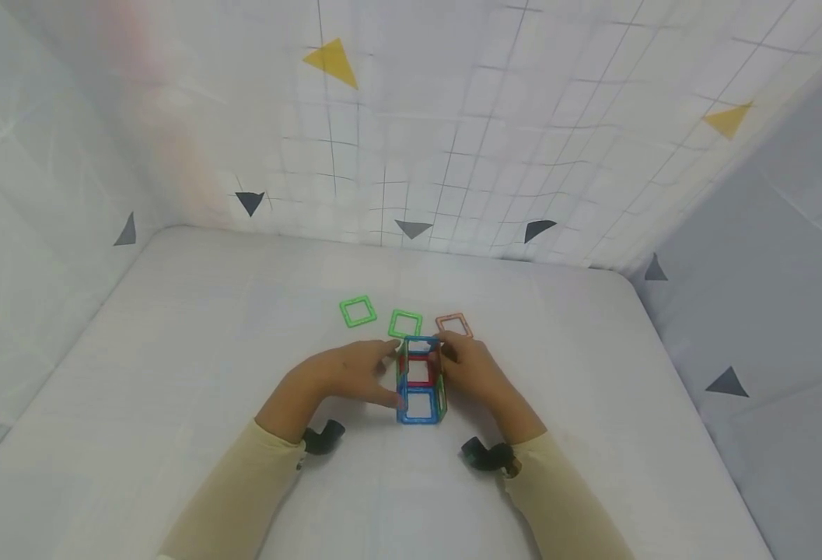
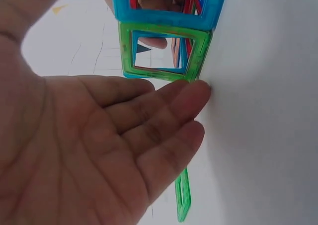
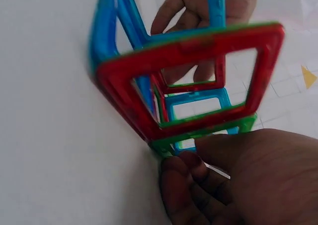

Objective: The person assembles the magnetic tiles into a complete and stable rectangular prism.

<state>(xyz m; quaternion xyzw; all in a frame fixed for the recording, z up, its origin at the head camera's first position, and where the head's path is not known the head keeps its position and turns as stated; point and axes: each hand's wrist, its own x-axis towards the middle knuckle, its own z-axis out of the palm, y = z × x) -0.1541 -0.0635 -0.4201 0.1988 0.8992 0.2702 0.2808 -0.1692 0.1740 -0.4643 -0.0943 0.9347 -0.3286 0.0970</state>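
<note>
A long open frame of square magnetic tiles in blue, red and green stands on the table, its near blue tile (image 1: 419, 421) lying toward me and a red tile (image 1: 419, 384) in its middle. On its left side my left hand (image 1: 355, 370) has its thumb near the close end and its fingers by the far end. In the left wrist view those fingers lie straight against a green tile (image 2: 126, 51). From the right, my right hand (image 1: 472, 367) pinches a green tile (image 3: 161, 148) low on the frame, below a red tile (image 3: 189, 51). Part of that green tile is hidden by the fingers.
Just past the frame lie loose square tiles: a green tile (image 1: 346, 313) at left, another green tile (image 1: 421, 325) in the middle, and an orange tile (image 1: 468, 325) at right. A white table (image 1: 173, 373) meets a gridded white backdrop (image 1: 411, 155) behind.
</note>
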